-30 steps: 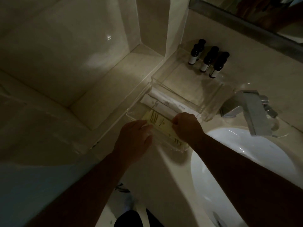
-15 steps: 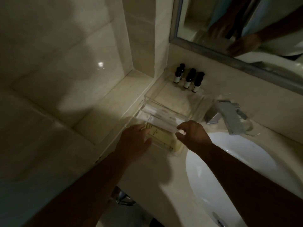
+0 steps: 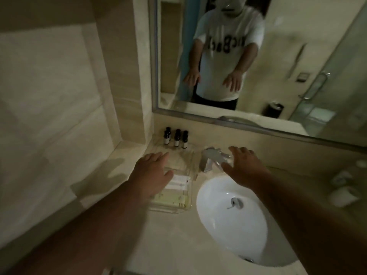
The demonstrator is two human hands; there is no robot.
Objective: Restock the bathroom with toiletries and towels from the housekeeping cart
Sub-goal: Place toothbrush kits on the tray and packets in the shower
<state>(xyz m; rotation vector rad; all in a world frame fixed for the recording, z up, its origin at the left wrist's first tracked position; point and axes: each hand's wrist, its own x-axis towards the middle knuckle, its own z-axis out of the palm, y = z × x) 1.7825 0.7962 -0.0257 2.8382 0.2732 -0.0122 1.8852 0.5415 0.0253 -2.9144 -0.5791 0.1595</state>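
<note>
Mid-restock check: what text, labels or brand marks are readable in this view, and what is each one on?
"cBac", roughly: dark print on the white T-shirt reflected in the mirror; blurred, both ends hidden.
Pale labels on the dark bottles: too small to read.
Small mark on the white packets in the clear tray: unreadable.
Faint print on the yellowish sachet: unreadable.

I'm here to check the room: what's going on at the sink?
A person stands at the vanity, both hands open and holding nothing. The left hand hovers over the clear tray, which holds packets. The right hand hovers by the faucet at the sink. Small dark bottles stand at the back, near the wall.
</note>
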